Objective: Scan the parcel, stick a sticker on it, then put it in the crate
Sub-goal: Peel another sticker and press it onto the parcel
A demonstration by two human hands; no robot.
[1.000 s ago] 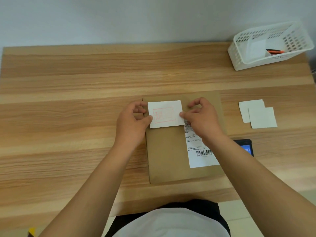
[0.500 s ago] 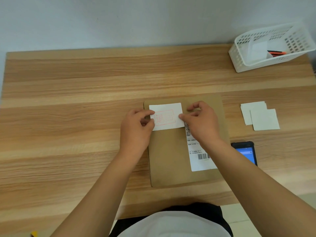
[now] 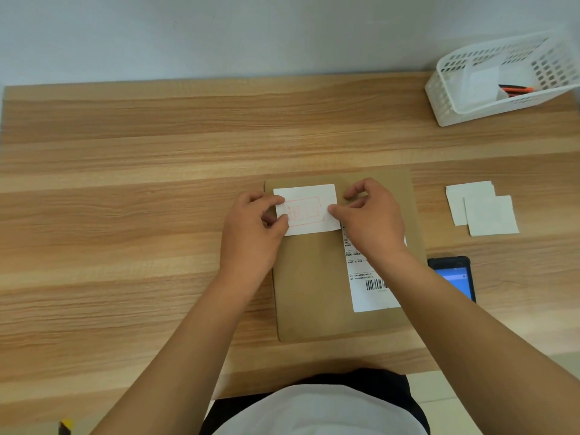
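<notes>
Sticking is the step in hand: the sticker (image 3: pixel 306 210) lies on the far left corner of the brown parcel (image 3: pixel 314 287), which is flat on the table (image 3: pixel 125 215). Left hand (image 3: pixel 251 233) and right hand (image 3: pixel 373 224) pinch its side edges, fingers (image 3: pixel 337 209) closed on it. Next it likely needs smoothing down, then a lift to the crate (image 3: pixel 445 98), well apart at the far right.

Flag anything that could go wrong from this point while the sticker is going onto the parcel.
1. The sticker sits right beside the shipping label; it could end up overlapping the printed text.
2. The left hand and right hand pinch only its side edges, so it might go down crooked or wrinkled.
</notes>
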